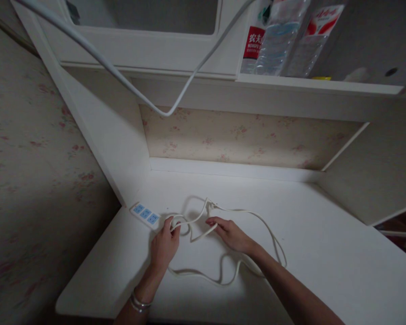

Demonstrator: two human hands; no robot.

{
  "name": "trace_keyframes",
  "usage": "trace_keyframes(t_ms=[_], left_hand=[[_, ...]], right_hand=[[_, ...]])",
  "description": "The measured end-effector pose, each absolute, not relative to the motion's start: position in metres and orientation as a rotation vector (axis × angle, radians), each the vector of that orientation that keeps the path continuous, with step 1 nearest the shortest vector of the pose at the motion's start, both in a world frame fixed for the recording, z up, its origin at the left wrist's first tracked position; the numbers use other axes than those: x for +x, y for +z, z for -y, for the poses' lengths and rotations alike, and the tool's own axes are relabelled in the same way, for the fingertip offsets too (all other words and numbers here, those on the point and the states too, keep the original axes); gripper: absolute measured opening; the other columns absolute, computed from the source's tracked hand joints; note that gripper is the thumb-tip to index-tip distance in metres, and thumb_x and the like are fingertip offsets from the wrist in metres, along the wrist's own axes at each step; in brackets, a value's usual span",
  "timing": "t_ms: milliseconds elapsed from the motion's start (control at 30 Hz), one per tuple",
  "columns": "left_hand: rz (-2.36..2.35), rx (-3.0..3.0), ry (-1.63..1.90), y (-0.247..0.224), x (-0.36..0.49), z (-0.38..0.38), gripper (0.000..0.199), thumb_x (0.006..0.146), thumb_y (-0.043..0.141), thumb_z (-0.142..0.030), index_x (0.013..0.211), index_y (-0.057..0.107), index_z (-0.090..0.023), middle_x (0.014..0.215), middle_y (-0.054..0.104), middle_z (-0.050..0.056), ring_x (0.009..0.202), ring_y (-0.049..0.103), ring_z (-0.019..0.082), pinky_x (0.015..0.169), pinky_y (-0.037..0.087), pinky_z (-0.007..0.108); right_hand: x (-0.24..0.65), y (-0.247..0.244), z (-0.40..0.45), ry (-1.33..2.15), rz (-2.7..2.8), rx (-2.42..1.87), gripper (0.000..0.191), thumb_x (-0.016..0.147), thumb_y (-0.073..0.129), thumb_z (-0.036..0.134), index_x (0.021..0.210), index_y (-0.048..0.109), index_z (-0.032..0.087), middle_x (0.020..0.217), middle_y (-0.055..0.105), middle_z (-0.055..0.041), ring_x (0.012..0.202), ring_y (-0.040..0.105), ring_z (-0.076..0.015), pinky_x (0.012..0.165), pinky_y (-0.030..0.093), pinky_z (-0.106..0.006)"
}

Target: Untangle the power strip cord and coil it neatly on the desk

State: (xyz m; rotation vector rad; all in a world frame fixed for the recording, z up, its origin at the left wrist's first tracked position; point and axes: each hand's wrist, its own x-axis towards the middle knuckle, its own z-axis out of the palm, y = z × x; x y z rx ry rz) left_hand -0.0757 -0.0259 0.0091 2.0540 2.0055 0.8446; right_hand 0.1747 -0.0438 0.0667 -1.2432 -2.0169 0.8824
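Note:
A white power strip (145, 214) with blue socket faces lies at the left of the white desk. Its long white power cord (257, 215) is spread in loose loops across the desktop. Just right of the strip, my left hand (165, 241) is closed around part of the cord, which bends into a small loop at the fingers. My right hand (228, 232) pinches another stretch of the cord between thumb and fingers. Beyond my right fingertips is the cord's plug (210, 206). A bracelet (140, 303) circles my left wrist.
Overhead, a thick white cable (165, 113) hangs in a V close to the camera. Plastic bottles (280, 40) stand on the shelf (311, 85) at upper right. Side panels and a floral-papered wall (223, 135) enclose the desk (325, 253).

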Motion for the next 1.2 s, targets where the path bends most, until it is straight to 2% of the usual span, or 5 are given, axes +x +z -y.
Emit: trace_keyframes(t_ms=[333,467,600,800,1200], left_hand=[[-2.018,2.055,0.808,0.004,-0.077,0.024,0.028,0.091,0.050,-0.036,0.115,0.055,-0.022,0.079,0.072,0.004,0.068,0.068,0.021,0.056,0.039,0.026],[-2.000,2.050,0.814,0.004,-0.078,0.023,0.030,0.092,0.048,-0.035,0.118,0.053,-0.021,0.083,0.072,0.005,0.072,0.068,0.022,0.059,0.042,0.027],[-1.891,2.055,0.880,0.006,-0.079,0.024,0.030,0.092,0.047,-0.038,0.115,0.054,-0.020,0.102,0.070,0.007,0.082,0.067,0.020,0.070,0.047,0.029],[-1.839,2.146,0.979,0.011,-0.079,0.025,0.043,0.083,0.055,-0.052,0.110,0.058,-0.019,0.101,0.064,0.008,0.085,0.063,0.021,0.076,0.050,0.033],[-1.785,2.152,1.132,-0.002,-0.084,0.017,0.027,0.093,0.045,-0.040,0.086,0.063,-0.021,0.085,0.061,0.004,0.077,0.059,0.016,0.075,0.048,0.029]], right_hand=[[0.195,0.107,0.055,1.051,1.582,-1.218,0.040,0.094,0.042,0.051,0.099,0.061,0.017,0.073,0.060,-0.0018,0.070,0.057,-0.0141,0.069,0.047,-0.028],[0.218,0.128,0.055,1.150,1.401,-1.250,0.037,0.087,0.054,0.051,0.096,0.062,0.016,0.052,0.037,0.0073,0.045,0.033,-0.0073,0.043,0.025,-0.020],[0.261,0.140,0.053,1.277,1.223,-1.261,0.034,0.076,0.070,0.045,0.089,0.064,0.015,0.051,0.025,0.0100,0.043,0.017,-0.0051,0.042,0.010,-0.021],[0.345,0.131,0.061,1.219,1.033,-1.297,0.034,0.070,0.075,0.041,0.090,0.061,0.018,0.053,0.019,0.0111,0.045,0.013,-0.0055,0.041,0.012,-0.021],[0.422,0.105,0.071,0.827,0.937,-1.536,0.041,0.070,0.072,0.055,0.079,0.062,0.016,0.060,0.040,0.0034,0.050,0.034,-0.0079,0.042,0.029,-0.022]])
